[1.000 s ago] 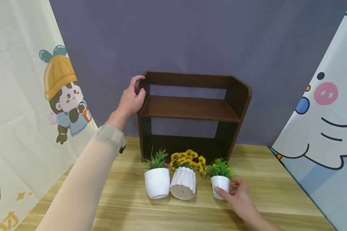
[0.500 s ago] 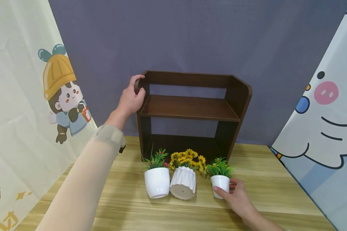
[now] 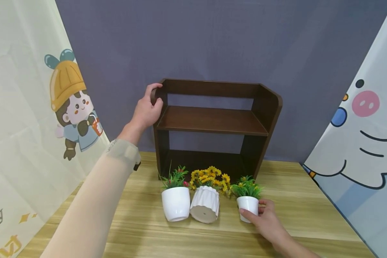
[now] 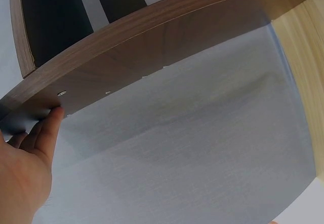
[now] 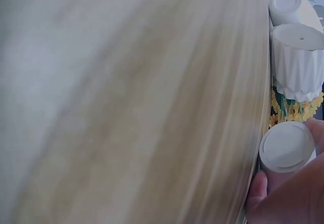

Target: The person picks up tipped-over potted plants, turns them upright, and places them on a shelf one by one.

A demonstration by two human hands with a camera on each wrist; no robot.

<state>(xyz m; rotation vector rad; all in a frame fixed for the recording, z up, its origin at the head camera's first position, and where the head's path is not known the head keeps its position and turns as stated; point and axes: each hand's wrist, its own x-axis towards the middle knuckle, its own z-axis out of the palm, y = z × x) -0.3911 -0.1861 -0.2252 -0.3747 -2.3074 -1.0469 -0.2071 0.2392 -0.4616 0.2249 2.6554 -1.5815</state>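
My left hand (image 3: 146,109) grips the upper left side panel of a dark brown two-tier shelf (image 3: 213,120), thumb on the inner face; the left wrist view shows fingers (image 4: 49,133) against its outer face. On the table, my right hand (image 3: 268,222) holds a small white pot (image 3: 249,208) with green foliage (image 3: 246,188), the thumb across its near side. This pot lies tipped, its base (image 5: 287,147) facing the right wrist camera. To its left lie a fluted white pot (image 3: 205,204) with yellow flowers (image 3: 210,176) and a larger smooth white pot (image 3: 176,204) with red-flecked greenery (image 3: 175,178).
The wood-grain table (image 3: 167,240) extends in front of the pots and on both sides of the shelf. A grey-blue curtain (image 3: 213,39) hangs behind it. Printed cloths flank the table at left (image 3: 22,107) and right (image 3: 358,143).
My right hand and the small potted plant have shifted very slightly to the right. My left hand keeps its grip on the shelf, and the other two pots stay in place.
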